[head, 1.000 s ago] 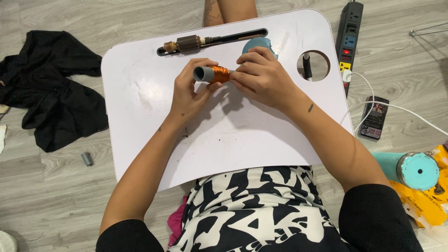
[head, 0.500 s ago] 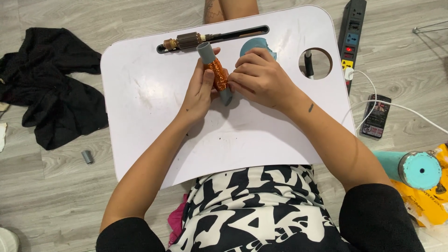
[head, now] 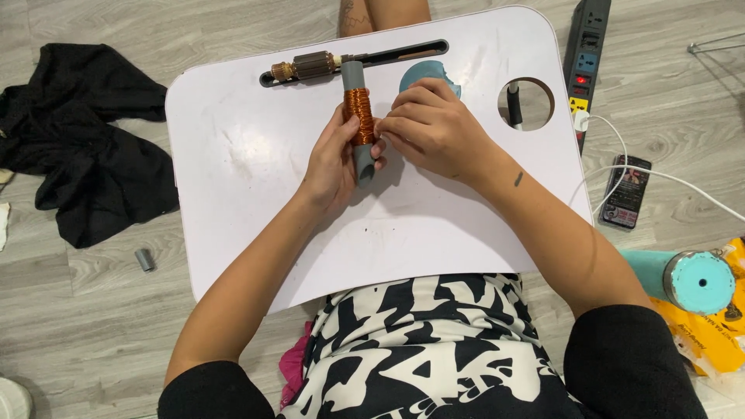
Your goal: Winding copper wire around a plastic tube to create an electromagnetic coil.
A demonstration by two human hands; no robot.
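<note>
Your left hand (head: 335, 164) grips the gray tube (head: 358, 124); your right hand (head: 434, 132) pinches its copper wire (head: 359, 115). Keep winding tight.

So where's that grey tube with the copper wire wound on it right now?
In the head view, the grey tube stands near the middle of the white lap table, held in the left hand, with the right hand touching its side.

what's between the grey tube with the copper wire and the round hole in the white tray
In the head view, the right hand and a teal piece lie between the grey tube and the round hole.
</note>
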